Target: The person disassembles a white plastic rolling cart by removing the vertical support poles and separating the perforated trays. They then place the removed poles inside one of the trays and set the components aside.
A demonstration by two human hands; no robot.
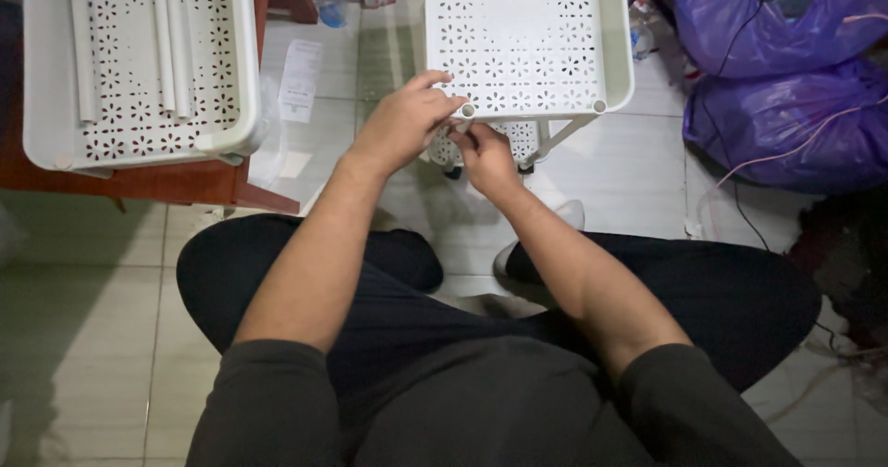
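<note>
From the head view, we are seated on the tiled floor fitting up a white perforated shelf tray (518, 37) that stands on thin white legs just ahead of our knees, and both hands meet at its near-left corner socket (468, 111). Our left hand (400, 125) curls loosely over that corner, and our right hand (483, 153) pinches something small just beneath it, though we cannot tell what. We judge the step to be seating a leg or connector into the socket, which calls for lining it up straight and pressing firmly; a second tray (139, 60) holding spare tubes (171, 42) lies on the wooden bench to the left.
</note>
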